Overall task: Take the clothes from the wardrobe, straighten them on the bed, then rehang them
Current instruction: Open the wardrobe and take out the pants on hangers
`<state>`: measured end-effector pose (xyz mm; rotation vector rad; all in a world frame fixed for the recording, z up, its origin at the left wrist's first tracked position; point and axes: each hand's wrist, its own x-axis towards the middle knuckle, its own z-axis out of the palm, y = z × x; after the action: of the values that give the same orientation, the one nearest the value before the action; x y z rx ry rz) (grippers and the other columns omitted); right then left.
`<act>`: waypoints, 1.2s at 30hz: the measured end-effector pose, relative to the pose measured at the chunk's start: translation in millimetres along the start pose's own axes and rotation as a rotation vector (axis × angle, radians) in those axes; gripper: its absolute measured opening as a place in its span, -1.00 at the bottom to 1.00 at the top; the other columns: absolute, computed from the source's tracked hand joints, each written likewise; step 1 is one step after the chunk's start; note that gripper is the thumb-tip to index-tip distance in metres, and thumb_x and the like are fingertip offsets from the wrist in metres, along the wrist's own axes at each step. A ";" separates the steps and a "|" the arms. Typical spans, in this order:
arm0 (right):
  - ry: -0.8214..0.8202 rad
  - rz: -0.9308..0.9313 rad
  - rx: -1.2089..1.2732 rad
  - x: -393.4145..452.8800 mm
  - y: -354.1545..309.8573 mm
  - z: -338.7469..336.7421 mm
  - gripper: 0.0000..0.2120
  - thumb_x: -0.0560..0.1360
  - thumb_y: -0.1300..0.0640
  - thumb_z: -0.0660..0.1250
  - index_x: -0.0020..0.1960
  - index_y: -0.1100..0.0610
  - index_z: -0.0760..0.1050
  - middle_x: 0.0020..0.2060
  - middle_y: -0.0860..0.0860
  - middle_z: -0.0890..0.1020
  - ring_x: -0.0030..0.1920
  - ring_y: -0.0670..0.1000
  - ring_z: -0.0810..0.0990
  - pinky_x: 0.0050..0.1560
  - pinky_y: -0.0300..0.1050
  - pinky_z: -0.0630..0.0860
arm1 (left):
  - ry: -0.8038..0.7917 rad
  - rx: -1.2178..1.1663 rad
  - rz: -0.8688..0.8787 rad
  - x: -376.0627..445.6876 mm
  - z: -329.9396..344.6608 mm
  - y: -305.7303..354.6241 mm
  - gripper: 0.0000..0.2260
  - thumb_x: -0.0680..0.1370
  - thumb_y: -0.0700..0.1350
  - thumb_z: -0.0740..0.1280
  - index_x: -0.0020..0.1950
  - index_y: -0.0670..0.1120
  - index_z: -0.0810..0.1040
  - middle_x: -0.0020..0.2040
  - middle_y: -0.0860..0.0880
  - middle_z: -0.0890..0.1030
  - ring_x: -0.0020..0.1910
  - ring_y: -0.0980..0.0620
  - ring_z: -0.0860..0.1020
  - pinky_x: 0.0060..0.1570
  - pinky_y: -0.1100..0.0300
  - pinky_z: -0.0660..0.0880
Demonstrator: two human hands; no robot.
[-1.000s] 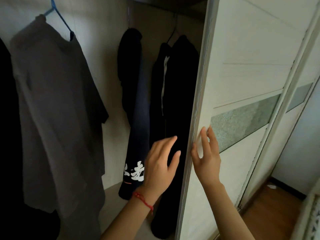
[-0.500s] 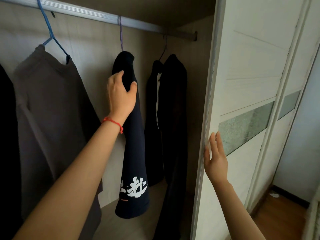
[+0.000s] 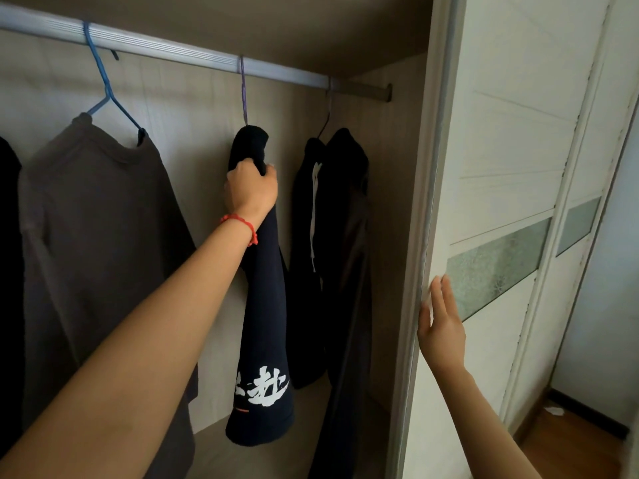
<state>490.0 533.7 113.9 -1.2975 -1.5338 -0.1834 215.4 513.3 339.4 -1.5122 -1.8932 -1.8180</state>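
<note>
gripping the navy garment (image 3: 262, 305) just under its purple hanger (image 3: 243, 91), the left hand (image 3: 250, 191) has fingers curled round the bunched top. right hand (image 3: 441, 326) lies flat, fingers straight, on the sliding door (image 3: 501, 167) edge, right of the rail (image 3: 155, 46). judgement: lift until the hook clears the rail, then draw out without snagging neighbours. count below the rail: four garments seen, one cut off by the frame's left edge; three hangers visible.
</note>
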 end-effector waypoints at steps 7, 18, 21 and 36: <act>0.257 -0.241 0.098 33.1 -49.3 -16.7 -0.59 0.47 0.38 0.19 0.32 0.24 0.39 0.30 0.26 0.43 0.26 0.18 0.43 0.19 -0.03 0.41 | 0.123 0.163 0.127 5.8 -24.3 -0.9 -0.70 0.59 -0.08 0.13 -0.23 -0.24 0.43 -0.16 -0.32 0.58 -0.18 -0.28 0.55 -0.29 0.03 0.38; -0.123 -0.148 0.260 166.9 -151.2 -7.5 -0.58 0.56 0.11 0.18 0.40 0.19 0.31 0.34 0.14 0.41 0.34 0.12 0.38 0.28 0.00 0.37 | -0.091 0.143 -0.019 26.3 -49.2 14.0 -0.69 0.49 0.00 0.30 -0.35 -0.15 0.38 -0.33 -0.06 0.45 -0.22 -0.05 0.45 -0.39 0.19 0.32; -0.163 -0.042 0.216 200.2 -162.1 -4.8 -0.55 0.56 0.07 0.18 0.41 0.18 0.28 0.34 0.18 0.39 0.30 0.18 0.41 0.23 0.06 0.41 | -0.184 0.187 -0.079 37.1 -53.6 24.5 -0.73 0.48 0.01 0.33 -0.09 -0.21 0.48 -0.06 -0.13 0.50 -0.09 -0.09 0.49 -0.23 0.18 0.37; -0.528 0.168 0.112 268.7 -195.6 31.8 -0.73 0.55 0.16 0.19 0.18 0.28 0.43 0.12 0.20 0.53 0.08 0.17 0.54 -0.01 -0.04 0.49 | -0.218 0.209 -0.235 57.6 -25.7 17.7 -0.77 0.56 -0.28 0.11 0.14 -0.31 0.46 0.18 -0.27 0.51 0.08 -0.20 0.52 -0.13 0.14 0.40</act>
<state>361.0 644.0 401.4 -1.4454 -1.8272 0.3766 185.5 520.9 397.1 -1.5238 -2.3681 -1.5255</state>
